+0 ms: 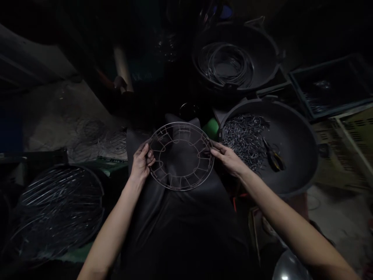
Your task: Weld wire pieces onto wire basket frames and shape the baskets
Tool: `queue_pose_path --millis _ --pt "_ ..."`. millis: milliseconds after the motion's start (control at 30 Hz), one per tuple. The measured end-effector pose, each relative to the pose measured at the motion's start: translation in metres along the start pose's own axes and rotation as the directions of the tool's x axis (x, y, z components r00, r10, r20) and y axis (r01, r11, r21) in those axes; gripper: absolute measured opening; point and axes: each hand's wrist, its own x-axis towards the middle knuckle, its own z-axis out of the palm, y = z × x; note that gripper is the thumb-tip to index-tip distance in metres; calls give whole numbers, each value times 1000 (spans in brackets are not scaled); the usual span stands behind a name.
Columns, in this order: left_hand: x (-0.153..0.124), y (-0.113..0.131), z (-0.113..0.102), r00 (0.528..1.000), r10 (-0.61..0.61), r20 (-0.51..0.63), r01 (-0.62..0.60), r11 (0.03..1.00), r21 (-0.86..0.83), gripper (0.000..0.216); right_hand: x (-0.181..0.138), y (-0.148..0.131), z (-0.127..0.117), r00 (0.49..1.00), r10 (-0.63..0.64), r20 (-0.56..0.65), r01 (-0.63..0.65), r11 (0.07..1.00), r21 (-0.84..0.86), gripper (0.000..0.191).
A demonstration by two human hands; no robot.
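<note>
A round wire frame [182, 189], with an outer ring, a smaller inner ring and bent wire loops between them, is held up over my dark-clothed lap. My left hand [142, 161] is closed on its left rim, fingers curled around the wire. On the opposite side, my right hand [225, 155] pinches the right rim between thumb and fingers. Just right of that hand stands a wide dark basin [297, 155] with a heap of small bent wire pieces [244, 138]. Pliers [274, 157] with yellow-and-black handles lie in the basin beside the heap.
Another basin [266, 58] behind holds wire rings [227, 64]. At the left, a round container [100, 186] is full of shiny wire pieces [58, 202]. A dark crate [309, 105] is at the far right. Loose wire coils [93, 134] lie on the left. A green object [211, 128] sits behind my right hand.
</note>
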Motion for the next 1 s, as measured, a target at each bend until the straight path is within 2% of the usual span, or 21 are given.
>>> queue_pose_path --millis 233,400,467,600,733,867,1000 --pt "2 -3 -4 999 -14 28 14 1000 3 29 -6 24 -1 995 31 -96 -32 999 -11 55" --pt "-3 1 -5 999 -34 -4 34 999 -3 26 -18 26 7 988 120 -94 -112 990 88 50" --pt "-4 6 -1 999 -45 -6 45 999 -10 23 -21 21 8 985 111 -129 -99 991 94 48" --pt "-8 21 12 999 -46 -1 46 997 -65 12 -16 -3 8 976 10 -216 5 998 69 47" --pt "-17 40 13 996 -29 -90 17 992 -128 13 -6 -30 19 984 -48 -171 62 995 76 49" --pt "-31 54 -15 980 31 -197 -67 982 -178 16 10 -41 53 990 -128 -63 130 991 27 57" --pt "-44 51 -65 940 40 -339 -115 972 -205 21 35 -16 103 974 -219 64 220 975 -14 59"
